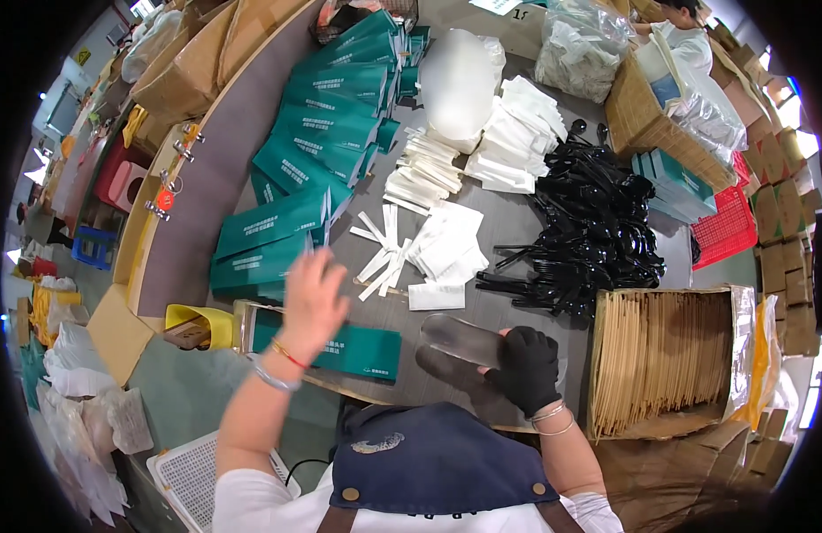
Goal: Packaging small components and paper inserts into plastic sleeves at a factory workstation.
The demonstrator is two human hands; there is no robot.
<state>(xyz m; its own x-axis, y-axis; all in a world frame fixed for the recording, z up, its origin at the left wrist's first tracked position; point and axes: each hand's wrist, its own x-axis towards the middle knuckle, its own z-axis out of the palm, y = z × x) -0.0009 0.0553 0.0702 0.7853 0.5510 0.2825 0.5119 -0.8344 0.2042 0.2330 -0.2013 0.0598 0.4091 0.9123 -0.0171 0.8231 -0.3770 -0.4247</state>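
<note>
My bare left hand (316, 298), slightly blurred, is raised at the near end of a row of green printed sleeves (273, 222). Its fingers are stretched out, and I see nothing held in them. Below it, a single green sleeve (365, 354) lies flat at the table's front edge. My right hand (524, 366), in a black glove, grips one end of a clear oval plastic container (460, 338), which casts a shadow on the grey tabletop. Beyond the container lie white paper packets (448, 244) and narrow white strips (384, 253).
Black plastic spoons (588, 222) are heaped on the right. A cardboard box of thin wooden sticks (664, 360) stands near right. Stacked clear oval containers (460, 89) and white packets (517, 133) lie farther back. A yellow holder (217, 327) sits near left. Another person (690, 40) is at far right.
</note>
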